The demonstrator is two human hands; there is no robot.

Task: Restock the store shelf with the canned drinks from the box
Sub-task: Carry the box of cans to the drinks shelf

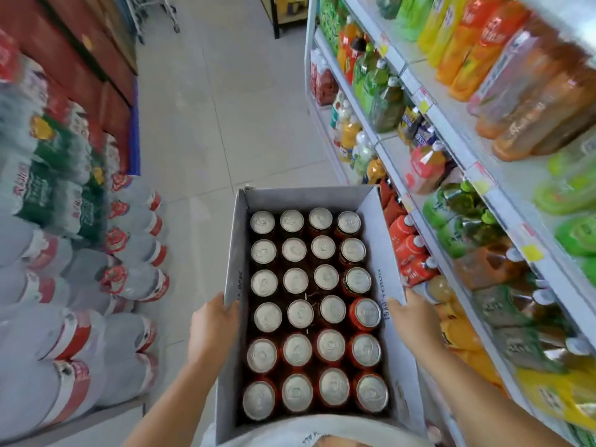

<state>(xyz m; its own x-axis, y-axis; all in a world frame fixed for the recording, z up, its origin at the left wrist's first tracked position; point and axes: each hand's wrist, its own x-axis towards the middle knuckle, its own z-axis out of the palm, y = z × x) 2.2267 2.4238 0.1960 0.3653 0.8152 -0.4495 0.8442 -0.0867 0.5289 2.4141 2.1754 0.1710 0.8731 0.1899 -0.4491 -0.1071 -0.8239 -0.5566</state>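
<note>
An open white cardboard box (233,253) is held at waist height in the aisle. It is full of red cans (364,313) with silver tops, standing in rows of several. My left hand (213,324) grips the box's left wall, fingers curled over its edge. My right hand (411,314) grips the right wall the same way. The store shelf (451,124) runs along the right, packed with bottled drinks.
Shrink-wrapped packs of water bottles (64,253) are stacked along the left of the aisle, with red cartons (80,43) behind them. The tiled floor (209,108) stretches ahead between stacks and shelf. A trolley's wheels (154,14) show at the far end.
</note>
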